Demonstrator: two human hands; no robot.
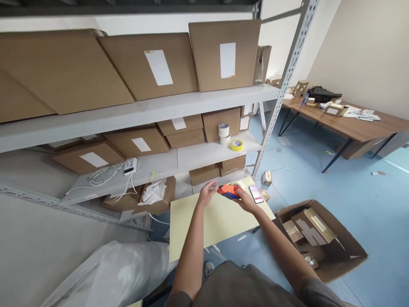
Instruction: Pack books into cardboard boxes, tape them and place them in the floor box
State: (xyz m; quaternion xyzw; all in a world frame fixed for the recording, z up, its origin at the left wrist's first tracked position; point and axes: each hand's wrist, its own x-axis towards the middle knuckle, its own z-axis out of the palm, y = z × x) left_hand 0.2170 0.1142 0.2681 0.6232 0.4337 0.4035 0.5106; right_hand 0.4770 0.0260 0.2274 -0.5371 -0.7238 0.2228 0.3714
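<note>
Over the pale yellow tabletop [191, 221], an orange and blue object [228, 191] with a dark left end is held up between both hands; its kind I cannot make out. My right hand [246, 201] is closed on its right side. At the left end, my left hand [207, 194] has its fingers curled against the object's edge. Part of a tape roll [239, 184] shows just behind the object. To the right of my right hand lies a phone [256, 194] with its screen lit and partly blurred.
Ahead stands a metal shelf [204, 99] with cardboard boxes [225, 59], white tape rolls [224, 130], a yellow tape roll [237, 145] and a power strip [130, 166]. An open carton [348, 256] with small boxes stands right; plastic wrapping [118, 273] lies left. A brown table [361, 123] is farther off.
</note>
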